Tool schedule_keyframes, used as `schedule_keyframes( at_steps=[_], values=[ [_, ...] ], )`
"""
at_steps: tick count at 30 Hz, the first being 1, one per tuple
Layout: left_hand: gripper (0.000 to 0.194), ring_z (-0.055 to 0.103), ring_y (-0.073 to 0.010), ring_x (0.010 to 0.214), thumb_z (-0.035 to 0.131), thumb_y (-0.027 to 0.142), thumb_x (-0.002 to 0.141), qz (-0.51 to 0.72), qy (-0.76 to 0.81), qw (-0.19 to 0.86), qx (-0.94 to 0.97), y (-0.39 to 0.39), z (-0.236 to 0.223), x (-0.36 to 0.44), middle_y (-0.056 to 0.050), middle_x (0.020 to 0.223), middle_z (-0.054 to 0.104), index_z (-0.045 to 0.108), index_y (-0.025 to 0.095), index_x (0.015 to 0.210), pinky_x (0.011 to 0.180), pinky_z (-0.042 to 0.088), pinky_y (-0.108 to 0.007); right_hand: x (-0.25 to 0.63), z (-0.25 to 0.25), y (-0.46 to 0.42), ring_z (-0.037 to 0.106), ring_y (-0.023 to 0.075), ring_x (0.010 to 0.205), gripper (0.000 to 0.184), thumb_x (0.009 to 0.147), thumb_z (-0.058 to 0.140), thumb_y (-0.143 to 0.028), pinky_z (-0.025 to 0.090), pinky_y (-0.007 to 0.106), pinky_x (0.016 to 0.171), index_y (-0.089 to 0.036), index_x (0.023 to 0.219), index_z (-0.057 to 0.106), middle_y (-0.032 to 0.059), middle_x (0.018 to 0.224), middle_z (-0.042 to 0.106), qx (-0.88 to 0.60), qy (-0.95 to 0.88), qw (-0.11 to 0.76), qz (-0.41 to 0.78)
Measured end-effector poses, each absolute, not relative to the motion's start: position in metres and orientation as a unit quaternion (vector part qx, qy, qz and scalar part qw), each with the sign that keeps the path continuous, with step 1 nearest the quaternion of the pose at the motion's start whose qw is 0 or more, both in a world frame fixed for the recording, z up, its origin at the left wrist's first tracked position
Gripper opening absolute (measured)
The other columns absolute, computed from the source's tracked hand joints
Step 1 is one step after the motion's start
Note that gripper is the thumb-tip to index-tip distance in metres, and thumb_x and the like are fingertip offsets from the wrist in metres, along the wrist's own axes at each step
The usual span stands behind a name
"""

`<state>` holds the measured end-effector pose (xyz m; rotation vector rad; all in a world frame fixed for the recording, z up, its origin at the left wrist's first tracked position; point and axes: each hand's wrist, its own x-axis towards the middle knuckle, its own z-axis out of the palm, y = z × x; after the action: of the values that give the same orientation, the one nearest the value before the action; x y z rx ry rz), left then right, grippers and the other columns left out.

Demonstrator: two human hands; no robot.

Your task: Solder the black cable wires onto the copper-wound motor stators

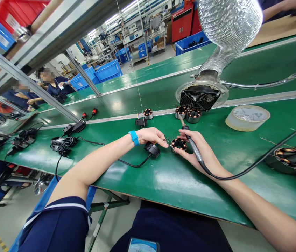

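My right hand (199, 150) is wrapped round a soldering iron (194, 145), whose tip points up and away from me toward the back of the bench. Its thumb also touches the rim of a copper-wound motor stator (178, 144) lying on the green bench. Just left of that stator, my left hand (152, 135) has thumb and finger pinched on what looks like a thin wire running to the stator. Under the left hand sits a round black motor housing (152, 149) with a black cable. The fingertips hide part of the wire ends.
A fume fan (200, 98) hangs behind my hands, with two stators (193, 115) beneath it. Another stator (148, 113) and a black part (141, 122) stand back left. A clear round tub (247, 118) and more stators (295, 159) lie right. Coiled cable (63, 143) lies left.
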<state>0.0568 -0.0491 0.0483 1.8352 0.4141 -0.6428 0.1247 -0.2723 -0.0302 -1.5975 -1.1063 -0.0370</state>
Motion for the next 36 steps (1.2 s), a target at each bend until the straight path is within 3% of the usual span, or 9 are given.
schedule_keyframes(
  at_steps=[5,9,14,19,30,36],
  values=[
    [0.051,0.043,-0.0082,0.061,0.094,0.055,0.056,-0.270,0.136,0.558,0.773,-0.042,0.051,0.051,-0.003,0.071,0.067,0.076,0.011,0.075,0.057,0.026,-0.024,0.125,-0.030,-0.271,0.069,0.0283,0.106,0.054,0.091,0.077,-0.039,0.059,0.045,0.097,-0.029,0.139,0.053,0.0100,0.125,0.059,-0.679,-0.471,0.563,-0.024],
    [0.049,0.034,-0.0062,0.056,0.086,0.055,0.069,-0.292,0.137,0.583,0.746,-0.035,0.058,0.049,-0.011,0.082,0.075,0.080,0.009,0.087,0.054,0.022,-0.024,0.124,-0.030,-0.271,0.069,0.0283,0.107,0.053,0.092,0.076,-0.038,0.058,0.046,0.098,-0.028,0.139,0.053,0.0103,0.125,0.059,-0.677,-0.469,0.567,-0.022],
    [0.038,0.027,-0.0051,0.053,0.083,0.043,0.069,-0.271,0.167,0.592,0.740,-0.034,0.059,0.049,-0.011,0.079,0.074,0.078,0.008,0.080,0.051,0.016,-0.023,0.125,-0.031,-0.271,0.069,0.0285,0.107,0.054,0.091,0.077,-0.038,0.058,0.047,0.099,-0.028,0.138,0.053,0.0101,0.124,0.060,-0.679,-0.467,0.566,-0.024],
    [0.038,0.026,-0.0051,0.051,0.080,0.044,0.068,-0.253,0.176,0.590,0.747,-0.040,0.057,0.049,-0.008,0.070,0.071,0.078,0.009,0.081,0.051,0.013,-0.024,0.124,-0.031,-0.270,0.068,0.0282,0.107,0.054,0.091,0.076,-0.035,0.057,0.047,0.100,-0.029,0.139,0.053,0.0095,0.125,0.059,-0.677,-0.467,0.569,-0.019],
    [0.050,0.036,-0.0068,0.057,0.081,0.058,0.072,-0.247,0.127,0.561,0.780,-0.044,0.065,0.041,-0.006,0.072,0.070,0.081,0.009,0.084,0.056,0.023,-0.024,0.124,-0.027,-0.266,0.065,0.0297,0.114,0.057,0.091,0.076,-0.032,0.056,0.048,0.102,-0.029,0.142,0.051,0.0110,0.129,0.059,-0.664,-0.497,0.556,-0.052],
    [0.042,0.043,-0.0070,0.059,0.084,0.053,0.074,-0.260,0.082,0.568,0.776,-0.043,0.060,0.035,-0.002,0.067,0.066,0.081,0.012,0.083,0.058,0.027,-0.023,0.119,-0.019,-0.250,0.070,0.0228,0.109,0.052,0.099,0.063,-0.018,0.058,0.039,0.099,-0.033,0.147,0.048,0.0098,0.131,0.055,-0.627,-0.549,0.550,-0.054]
  ],
)
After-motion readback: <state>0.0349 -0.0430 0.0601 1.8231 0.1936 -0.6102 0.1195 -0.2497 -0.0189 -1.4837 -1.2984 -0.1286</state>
